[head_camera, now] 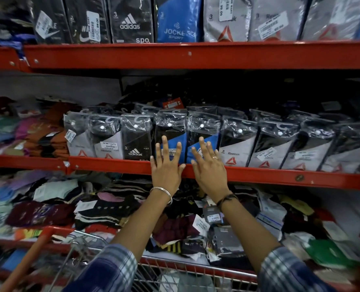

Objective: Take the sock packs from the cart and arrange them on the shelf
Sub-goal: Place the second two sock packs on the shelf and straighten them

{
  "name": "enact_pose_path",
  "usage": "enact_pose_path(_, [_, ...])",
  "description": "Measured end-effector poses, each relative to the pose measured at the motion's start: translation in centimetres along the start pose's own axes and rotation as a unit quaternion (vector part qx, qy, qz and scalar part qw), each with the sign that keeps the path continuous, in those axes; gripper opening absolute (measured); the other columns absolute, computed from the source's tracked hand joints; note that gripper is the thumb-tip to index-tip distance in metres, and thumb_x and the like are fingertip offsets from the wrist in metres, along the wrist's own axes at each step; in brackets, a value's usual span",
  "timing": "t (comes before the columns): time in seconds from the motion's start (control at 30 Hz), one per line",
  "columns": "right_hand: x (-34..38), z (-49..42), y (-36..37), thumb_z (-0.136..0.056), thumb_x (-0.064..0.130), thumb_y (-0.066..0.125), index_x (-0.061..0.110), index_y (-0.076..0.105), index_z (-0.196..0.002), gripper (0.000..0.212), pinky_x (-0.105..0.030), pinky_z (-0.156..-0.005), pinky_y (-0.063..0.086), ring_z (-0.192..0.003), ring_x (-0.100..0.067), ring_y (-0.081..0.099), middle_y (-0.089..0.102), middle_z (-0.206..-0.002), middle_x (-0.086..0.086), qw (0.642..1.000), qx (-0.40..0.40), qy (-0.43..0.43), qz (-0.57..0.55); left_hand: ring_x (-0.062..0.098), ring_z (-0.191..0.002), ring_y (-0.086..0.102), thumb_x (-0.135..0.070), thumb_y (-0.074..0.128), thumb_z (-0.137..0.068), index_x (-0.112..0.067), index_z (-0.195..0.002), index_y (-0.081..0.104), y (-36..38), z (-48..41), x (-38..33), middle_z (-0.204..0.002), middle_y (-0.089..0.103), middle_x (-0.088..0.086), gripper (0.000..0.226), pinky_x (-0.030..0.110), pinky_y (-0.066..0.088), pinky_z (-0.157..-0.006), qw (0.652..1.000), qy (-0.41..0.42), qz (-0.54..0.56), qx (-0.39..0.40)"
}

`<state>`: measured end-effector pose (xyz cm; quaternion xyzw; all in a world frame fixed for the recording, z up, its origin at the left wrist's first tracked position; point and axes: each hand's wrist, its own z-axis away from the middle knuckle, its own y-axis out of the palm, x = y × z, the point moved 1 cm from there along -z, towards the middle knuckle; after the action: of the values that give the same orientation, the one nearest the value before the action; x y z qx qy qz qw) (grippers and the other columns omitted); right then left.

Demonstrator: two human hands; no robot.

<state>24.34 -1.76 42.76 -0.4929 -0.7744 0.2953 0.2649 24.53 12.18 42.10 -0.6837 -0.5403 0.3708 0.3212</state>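
Red metal shelf (pixel 116 164), mid level: sock packs (pixel 236 142) upright in a row w/ folded socks (pixel 46 135) stacked at left. Upper shelf (pixel 175 56): more packs upright. Lower shelf: loose socks (pixel 103 207) heaped.

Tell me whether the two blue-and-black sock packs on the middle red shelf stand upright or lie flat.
Upright. The two blue-and-black sock packs stand on end in the front row, hanger hooks up, with the open left hand and right hand spread flat against their fronts.

Sock packs (pixel 204 140) on mid shelf (pixel 259 175)
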Motion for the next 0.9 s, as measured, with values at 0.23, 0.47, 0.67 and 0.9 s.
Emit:
enact_pose_path(0.23, [-4.7, 3.5, -5.0, -0.095, 0.029, 0.039, 0.012, 0.046, -0.134, 0.042, -0.04, -0.112, 0.024, -0.134, -0.019, 0.039, 0.047, -0.142, -0.007, 0.996, -0.071, 0.007, -0.056, 0.022, -0.143, -0.006, -0.038, 0.036, -0.096, -0.017, -0.147, 0.016, -1.6, 2.2, -5.2, -0.157, 0.01, 0.007, 0.058, 0.052, 0.012, -0.115, 0.988, 0.11, 0.071, -0.079])
enact_pose_path(0.47, [-12.9, 5.3, -8.3, -0.094, 0.027, 0.04, 0.014, 0.028, -0.146, 0.055, -0.043, -0.116, 0.012, -0.144, -0.018, 0.011, 0.024, -0.155, -0.007, 0.992, -0.11, 0.056, 0.011, 0.019, -0.144, -0.007, -0.036, 0.036, -0.097, -0.016, -0.148, 0.009, -0.8, 1.0, -14.1, -0.157, 0.0, 0.0, 0.061, 0.044, 0.001, -0.116, 0.961, 0.244, 0.07, -0.112])
enact_pose_path(0.67, [-18.6, 4.8, -9.2, -0.098, 0.04, 0.031, 0.026, 0.002, -0.15, 0.061, -0.046, -0.117, 0.0, -0.146, -0.019, -0.005, -0.011, -0.158, 0.006, 0.99, -0.104, 0.035, 0.089, 0.017, -0.143, -0.009, -0.035, 0.033, -0.097, -0.02, -0.148, -0.005, 1.3, -2.6, -18.0, -0.154, -0.025, -0.005, 0.066, 0.045, -0.001, -0.115, 0.939, 0.31, -0.041, -0.145])
enact_pose_path(0.9, [-22.9, 3.9, -7.5, -0.097, 0.046, 0.032, 0.02, -0.006, -0.149, 0.069, -0.042, -0.117, -0.013, -0.144, -0.016, -0.014, -0.024, -0.156, 0.004, 0.979, -0.111, -0.017, 0.172, 0.018, -0.143, -0.013, -0.046, 0.034, -0.096, -0.024, -0.148, -0.001, 4.1, -4.0, -18.4, -0.154, -0.024, -0.003, 0.067, 0.045, -0.013, -0.113, 0.941, 0.281, -0.064, -0.178])
